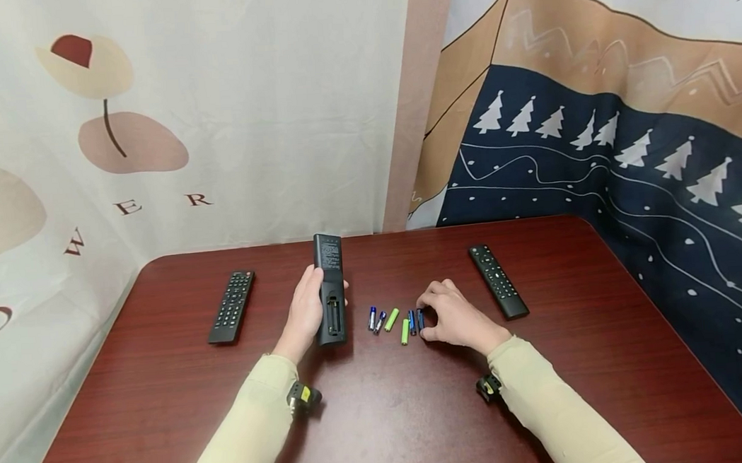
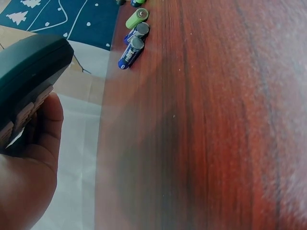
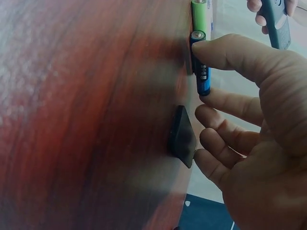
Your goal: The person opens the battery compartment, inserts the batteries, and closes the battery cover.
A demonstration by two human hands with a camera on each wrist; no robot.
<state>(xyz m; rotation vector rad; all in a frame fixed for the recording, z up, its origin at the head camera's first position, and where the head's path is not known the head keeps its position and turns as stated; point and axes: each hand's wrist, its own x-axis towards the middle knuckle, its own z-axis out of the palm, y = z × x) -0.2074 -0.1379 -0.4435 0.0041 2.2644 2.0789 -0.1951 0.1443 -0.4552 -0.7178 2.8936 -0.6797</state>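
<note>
My left hand grips a black remote control upright, its back toward me. The battery compartment in its lower half is uncovered, with no battery showing inside. My right hand pinches a dark blue battery end to end between thumb and index finger; the other fingers are loosely bent. Just left of it on the table stands another blue battery. Beyond that are two green batteries and two blue-and-silver batteries in a loose row between the hands.
A second black remote lies buttons up on the left of the reddish-brown table. A third remote lies at the right, beyond the right hand. Printed curtains hang along the table's back and right edges.
</note>
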